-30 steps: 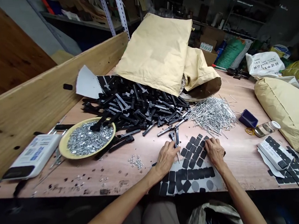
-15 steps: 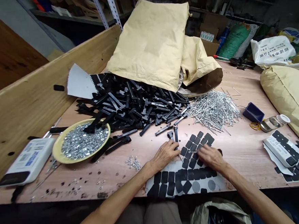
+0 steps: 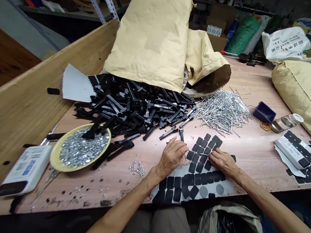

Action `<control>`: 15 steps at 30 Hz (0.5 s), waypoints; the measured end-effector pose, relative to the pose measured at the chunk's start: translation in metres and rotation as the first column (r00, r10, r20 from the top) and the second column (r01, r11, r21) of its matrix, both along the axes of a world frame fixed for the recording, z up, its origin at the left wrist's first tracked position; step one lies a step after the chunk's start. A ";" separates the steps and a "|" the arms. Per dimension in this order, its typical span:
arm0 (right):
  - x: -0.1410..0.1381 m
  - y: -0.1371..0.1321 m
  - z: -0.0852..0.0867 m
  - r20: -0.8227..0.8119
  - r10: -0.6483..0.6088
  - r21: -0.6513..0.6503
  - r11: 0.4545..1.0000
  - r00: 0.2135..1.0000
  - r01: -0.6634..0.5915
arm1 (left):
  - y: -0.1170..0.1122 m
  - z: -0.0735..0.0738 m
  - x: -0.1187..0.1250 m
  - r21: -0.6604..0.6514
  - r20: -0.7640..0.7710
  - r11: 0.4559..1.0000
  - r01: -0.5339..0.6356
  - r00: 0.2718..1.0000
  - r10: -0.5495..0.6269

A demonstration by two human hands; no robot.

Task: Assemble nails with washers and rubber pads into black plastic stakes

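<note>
My left hand (image 3: 171,157) is bent closed above the table, left of the black pads. A black plastic part is in its fingers, mostly hidden behind them, and a thin metal pin shows below the fingertips. My right hand (image 3: 222,161) grips a slim tool (image 3: 204,155) with a metal tip pointing left; its dark handle end sticks out behind the hand. Under and around that tip lie rounded black adhesive pads (image 3: 199,167) on a backing sheet (image 3: 178,172). Just beyond my left fingers lies another black plastic part (image 3: 181,134).
Black plastic parts (image 3: 133,107) are heaped beneath a paper sack (image 3: 150,42). Metal pins (image 3: 221,112) form a pile to their right. A yellow bowl (image 3: 53,158) holds small metal nuts; loose nuts (image 3: 137,169) lie nearer. Right: blue box (image 3: 264,112), bottle (image 3: 283,123), white device (image 3: 292,152).
My right hand has drawn slightly right, so the tool tip shows more clearly. The left hand has turned, and its black part is now largely hidden. The view has shifted slightly.
</note>
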State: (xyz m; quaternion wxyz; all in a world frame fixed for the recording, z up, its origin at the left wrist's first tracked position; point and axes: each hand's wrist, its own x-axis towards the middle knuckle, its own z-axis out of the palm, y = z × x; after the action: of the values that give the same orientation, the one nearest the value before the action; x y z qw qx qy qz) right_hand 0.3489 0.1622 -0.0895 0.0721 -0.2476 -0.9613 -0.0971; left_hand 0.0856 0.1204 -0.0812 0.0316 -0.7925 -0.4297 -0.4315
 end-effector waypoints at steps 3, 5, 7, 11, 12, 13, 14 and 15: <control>-0.004 -0.012 -0.002 0.001 -0.028 0.008 1.000 1.000 0.028 | -0.004 0.011 0.003 0.020 0.064 0.999 -0.035 0.997 0.033; -0.004 -0.013 -0.002 0.024 -0.066 -0.010 0.998 0.998 0.066 | -0.009 0.017 0.004 0.016 0.072 0.999 -0.034 0.997 0.032; -0.003 -0.006 0.001 0.051 -0.112 -0.053 0.992 0.992 0.115 | -0.015 0.022 0.004 -0.008 0.094 0.999 -0.031 0.995 0.031; -0.007 0.009 0.006 -0.005 -0.404 -0.095 0.911 0.915 0.401 | -0.034 0.031 0.005 -0.145 0.238 0.987 -0.068 0.966 0.101; -0.011 0.009 0.006 -0.021 -0.445 -0.100 0.892 0.895 0.441 | -0.039 0.032 0.006 -0.183 0.273 0.980 -0.079 0.954 0.128; -0.015 0.007 0.005 -0.024 -0.429 -0.107 0.899 0.903 0.425 | -0.044 0.033 0.006 -0.215 0.299 0.973 -0.088 0.942 0.151; -0.019 0.004 0.003 -0.016 -0.362 -0.124 0.926 0.932 0.357 | -0.048 0.034 0.005 -0.242 0.320 0.966 -0.090 0.933 0.167; -0.023 0.001 0.002 -0.007 -0.268 -0.139 0.954 0.963 0.264 | -0.051 0.035 0.004 -0.268 0.337 0.959 -0.092 0.924 0.183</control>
State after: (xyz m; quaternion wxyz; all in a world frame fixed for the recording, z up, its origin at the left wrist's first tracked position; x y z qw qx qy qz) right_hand 0.3260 0.1629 -0.0879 0.0537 -0.3803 -0.9226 -0.0368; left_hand 0.0900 0.0690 -0.0462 -0.1160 -0.6659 -0.5335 -0.5084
